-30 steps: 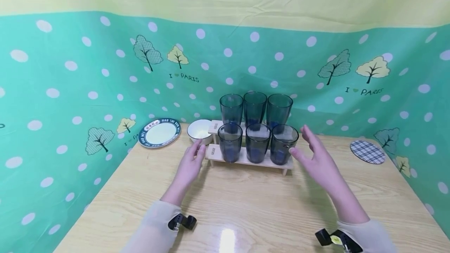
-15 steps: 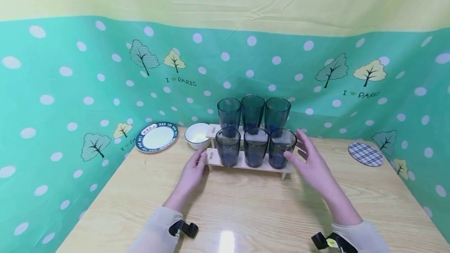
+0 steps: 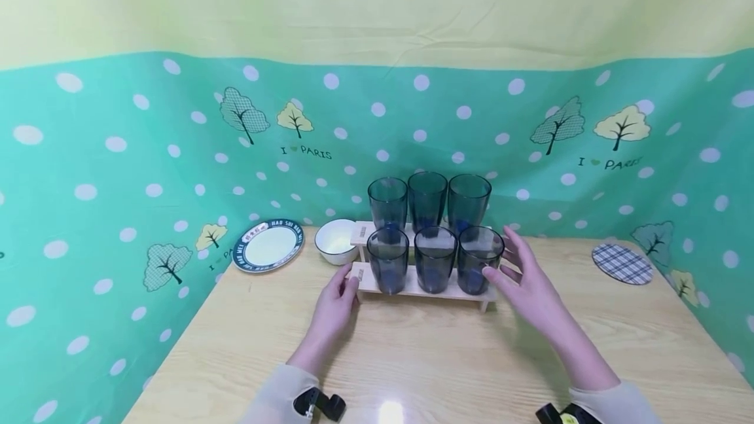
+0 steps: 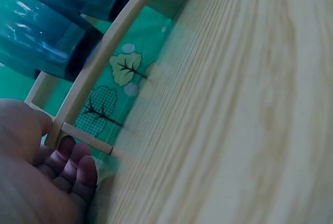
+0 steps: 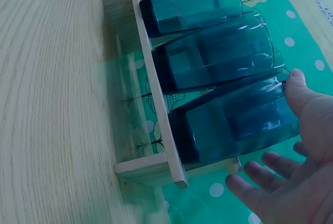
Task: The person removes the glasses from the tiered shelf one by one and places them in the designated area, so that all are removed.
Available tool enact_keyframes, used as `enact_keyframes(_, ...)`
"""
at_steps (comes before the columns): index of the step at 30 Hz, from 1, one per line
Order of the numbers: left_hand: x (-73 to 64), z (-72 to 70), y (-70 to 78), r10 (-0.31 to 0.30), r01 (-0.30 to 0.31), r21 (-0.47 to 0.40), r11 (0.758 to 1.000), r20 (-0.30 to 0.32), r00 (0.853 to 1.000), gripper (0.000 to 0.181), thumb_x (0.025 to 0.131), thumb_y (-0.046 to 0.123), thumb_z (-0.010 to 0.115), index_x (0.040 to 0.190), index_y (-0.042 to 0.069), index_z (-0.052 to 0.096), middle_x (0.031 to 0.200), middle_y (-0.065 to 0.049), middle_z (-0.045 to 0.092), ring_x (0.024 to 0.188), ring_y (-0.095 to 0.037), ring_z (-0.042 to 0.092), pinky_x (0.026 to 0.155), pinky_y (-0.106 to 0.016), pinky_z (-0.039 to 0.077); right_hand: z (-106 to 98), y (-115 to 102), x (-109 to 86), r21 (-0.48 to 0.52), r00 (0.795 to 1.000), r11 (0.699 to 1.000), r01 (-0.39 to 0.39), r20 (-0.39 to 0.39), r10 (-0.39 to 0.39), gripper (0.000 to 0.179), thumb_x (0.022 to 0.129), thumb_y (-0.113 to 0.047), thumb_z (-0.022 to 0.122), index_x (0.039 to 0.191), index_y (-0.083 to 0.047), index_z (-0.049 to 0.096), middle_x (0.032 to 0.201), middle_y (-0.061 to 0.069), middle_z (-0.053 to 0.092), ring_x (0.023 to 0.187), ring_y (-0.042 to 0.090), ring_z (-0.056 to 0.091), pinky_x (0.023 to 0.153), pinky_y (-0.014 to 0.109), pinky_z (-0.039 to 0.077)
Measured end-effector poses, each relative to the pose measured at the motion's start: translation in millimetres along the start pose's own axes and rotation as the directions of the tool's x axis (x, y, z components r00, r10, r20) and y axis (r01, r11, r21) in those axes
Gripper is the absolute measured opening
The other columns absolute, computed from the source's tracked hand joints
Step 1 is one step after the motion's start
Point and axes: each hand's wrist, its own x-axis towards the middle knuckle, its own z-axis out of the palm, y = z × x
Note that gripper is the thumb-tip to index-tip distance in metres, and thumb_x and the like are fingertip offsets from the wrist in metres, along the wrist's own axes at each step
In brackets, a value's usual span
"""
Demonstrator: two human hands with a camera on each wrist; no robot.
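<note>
A two-tier wooden rack carries two rows of three dark blue-green glasses, all upright. My left hand holds the left end of the lower shelf; in the left wrist view its fingers curl by the rack's leg. At the other end, my right hand is around the right side of the front right glass. The right wrist view shows that thumb at the glass rim, the other fingers spread and apart from the glass.
A white bowl stands left of the rack, with a blue-rimmed plate leaning farther left. A round plaid mat is at the right. The patterned cloth rises behind the wooden table.
My left hand has come onto the rack's left end. My right hand has moved in closer to the front right glass. The head view has tilted up slightly; the glasses keep their places.
</note>
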Motion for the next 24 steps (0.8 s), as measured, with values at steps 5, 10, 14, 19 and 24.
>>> enact_keyframes(5, -4.4, 5.4, -2.4, -0.006, 0.006, -0.029, 1.000, -0.021, 1.000, 0.053, 0.117, 0.023, 0.055, 0.167, 0.010, 0.047, 0.102, -0.010, 0.064, 0.089, -0.023, 0.065, 0.079, -0.033, 0.058, -4.2, 1.4, -1.2, -0.002, 1.000, 1.000, -0.003, 0.020, 0.003, 0.096, 0.109, -0.024, 0.074, 0.179, -0.017, 0.008, 0.175, 0.030, 0.027, 0.157, 0.052, 0.035, 0.120, 0.056, 0.037)
enact_keyframes(10, -7.7, 4.2, -5.7, 0.008, -0.008, -0.005, 1.000, -0.047, 0.999, 0.052, 0.116, 0.022, 0.056, 0.166, 0.007, 0.049, 0.100, -0.008, 0.064, 0.087, -0.021, 0.065, 0.078, -0.032, 0.058, -3.8, 1.9, -0.7, 0.028, 0.999, 0.999, -0.022, 0.049, 0.020, 0.096, 0.109, -0.026, 0.074, 0.179, -0.019, 0.009, 0.175, 0.029, 0.029, 0.157, 0.052, 0.035, 0.120, 0.056, 0.037)
enact_keyframes(14, -4.5, 2.5, -8.0, 0.048, -0.046, 0.026, 0.999, -0.070, 0.996, 0.051, 0.116, 0.023, 0.057, 0.164, 0.006, 0.051, 0.097, -0.007, 0.065, 0.084, -0.020, 0.064, 0.078, -0.033, 0.056, -2.3, 2.4, 2.7, 0.073, 0.999, 0.997, -0.011, 0.050, 0.007, 0.096, 0.108, -0.024, 0.075, 0.179, -0.019, 0.011, 0.173, 0.029, 0.033, 0.156, 0.051, 0.036, 0.121, 0.054, 0.036)
enact_keyframes(19, 1.7, 3.5, -9.8, 0.067, -0.067, 0.010, 0.998, -0.051, 0.996, 0.049, 0.116, 0.023, 0.058, 0.163, 0.008, 0.053, 0.098, -0.007, 0.065, 0.086, -0.020, 0.064, 0.080, -0.032, 0.057, -0.8, 5.0, 7.4, 0.104, 0.999, 0.994, -0.012, 0.040, 0.008, 0.096, 0.106, -0.020, 0.078, 0.178, -0.018, 0.015, 0.168, 0.028, 0.041, 0.155, 0.046, 0.041, 0.117, 0.031, 0.043)
enact_keyframes(24, 1.8, 4.9, -11.6, 0.058, -0.058, -0.001, 0.998, -0.059, 0.997, 0.048, 0.115, 0.022, 0.059, 0.162, 0.010, 0.055, 0.097, -0.007, 0.063, 0.086, -0.020, 0.063, 0.078, -0.032, 0.057, 1.8, 6.6, 12.3, 0.117, 0.999, 0.993, -0.035, 0.046, 0.029, 0.099, 0.103, -0.024, 0.082, 0.178, -0.021, 0.018, 0.170, 0.026, 0.040, 0.157, 0.041, 0.040, 0.110, 0.015, 0.043)
